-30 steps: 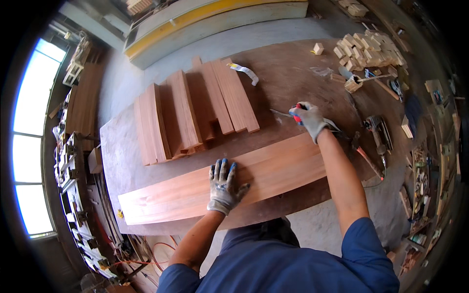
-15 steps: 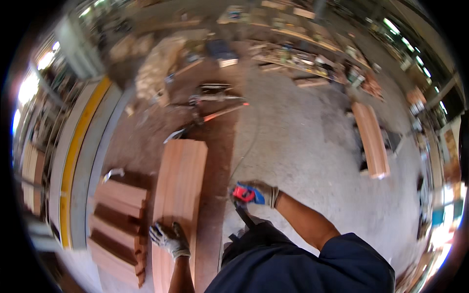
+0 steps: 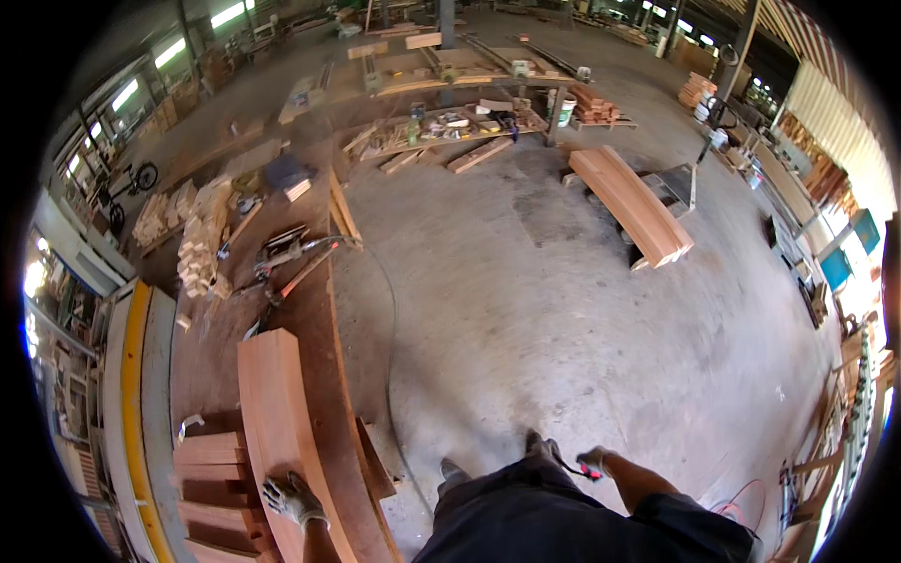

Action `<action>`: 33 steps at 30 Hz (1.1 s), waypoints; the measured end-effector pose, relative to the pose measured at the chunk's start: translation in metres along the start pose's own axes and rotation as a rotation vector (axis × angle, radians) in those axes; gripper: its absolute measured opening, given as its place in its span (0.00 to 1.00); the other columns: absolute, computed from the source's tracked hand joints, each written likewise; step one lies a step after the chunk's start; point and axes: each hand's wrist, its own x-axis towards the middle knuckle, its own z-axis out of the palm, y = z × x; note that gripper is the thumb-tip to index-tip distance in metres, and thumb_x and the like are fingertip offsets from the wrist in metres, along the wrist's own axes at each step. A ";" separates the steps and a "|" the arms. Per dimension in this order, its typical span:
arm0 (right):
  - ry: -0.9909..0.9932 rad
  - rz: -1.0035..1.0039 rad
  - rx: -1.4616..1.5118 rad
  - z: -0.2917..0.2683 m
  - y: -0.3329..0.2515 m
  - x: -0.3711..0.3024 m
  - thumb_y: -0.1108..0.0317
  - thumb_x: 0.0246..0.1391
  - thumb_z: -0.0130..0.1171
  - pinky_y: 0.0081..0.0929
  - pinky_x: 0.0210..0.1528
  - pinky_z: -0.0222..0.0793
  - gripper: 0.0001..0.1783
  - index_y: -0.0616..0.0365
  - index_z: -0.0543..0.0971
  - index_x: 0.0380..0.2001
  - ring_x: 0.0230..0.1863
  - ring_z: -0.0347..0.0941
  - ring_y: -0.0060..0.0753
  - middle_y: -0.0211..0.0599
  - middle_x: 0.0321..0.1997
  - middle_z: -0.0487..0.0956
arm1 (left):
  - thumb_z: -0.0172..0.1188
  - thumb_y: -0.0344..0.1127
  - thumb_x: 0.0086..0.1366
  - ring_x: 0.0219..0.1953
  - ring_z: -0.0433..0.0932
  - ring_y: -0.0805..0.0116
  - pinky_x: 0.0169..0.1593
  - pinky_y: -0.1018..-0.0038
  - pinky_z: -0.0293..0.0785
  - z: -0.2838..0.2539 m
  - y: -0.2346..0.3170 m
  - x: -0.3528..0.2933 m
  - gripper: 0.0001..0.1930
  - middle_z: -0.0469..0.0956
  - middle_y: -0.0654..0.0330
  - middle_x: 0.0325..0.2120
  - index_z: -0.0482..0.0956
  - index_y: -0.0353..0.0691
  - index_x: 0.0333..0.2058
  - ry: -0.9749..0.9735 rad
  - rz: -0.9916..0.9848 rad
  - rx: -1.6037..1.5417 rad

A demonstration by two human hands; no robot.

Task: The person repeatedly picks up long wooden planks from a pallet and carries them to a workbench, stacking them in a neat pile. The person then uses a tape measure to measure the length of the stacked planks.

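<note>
My left hand (image 3: 294,499), in a pale work glove, lies with fingers spread on a long reddish wooden plank assembly (image 3: 272,394) that rests on the brown worktable (image 3: 327,385). My right hand (image 3: 601,458), also gloved, is low in front of my body, closed around a red tape measure (image 3: 589,473). Left of the plank sit several shorter wooden pieces (image 3: 211,511). Past its far end lie an orange-handled tool (image 3: 305,272) and a dark metal clamp-like tool (image 3: 280,248).
A pile of pale wood blocks (image 3: 202,244) and a dark blue stack (image 3: 287,174) sit farther up the table. A hose (image 3: 392,328) runs along the concrete floor. Another long plank assembly (image 3: 631,202) rests on supports at the right. A cluttered low bench (image 3: 450,131) stands at the back.
My view has swung up and right, showing more floor. My right hand, with the tape measure, has moved away from the plank toward my right side. My left hand stays on the plank.
</note>
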 end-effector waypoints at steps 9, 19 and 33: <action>-0.147 0.085 0.277 -0.033 0.141 -0.008 0.58 0.56 0.56 0.46 0.23 0.77 0.16 0.62 0.81 0.33 0.22 0.78 0.42 0.43 0.24 0.80 | 0.52 0.62 0.66 0.66 0.61 0.43 0.65 0.48 0.57 -0.010 0.057 -0.112 0.40 0.64 0.43 0.64 0.65 0.32 0.63 0.078 -0.056 0.240; -0.195 0.134 0.653 -0.170 0.254 0.042 0.58 0.59 0.59 0.46 0.25 0.81 0.15 0.61 0.80 0.34 0.24 0.79 0.42 0.42 0.28 0.80 | 0.46 0.35 0.66 0.41 0.81 0.53 0.42 0.57 0.77 0.054 0.274 -0.374 0.27 0.81 0.51 0.41 0.61 0.39 0.64 -0.926 1.311 0.056; -0.063 -0.489 -0.198 -0.144 0.409 0.257 0.43 0.58 0.48 0.39 0.47 0.74 0.24 0.46 0.83 0.42 0.49 0.80 0.44 0.38 0.48 0.83 | 0.37 0.47 0.73 0.48 0.81 0.51 0.51 0.56 0.74 0.065 0.485 -0.406 0.21 0.81 0.52 0.48 0.72 0.51 0.58 -1.488 0.866 0.309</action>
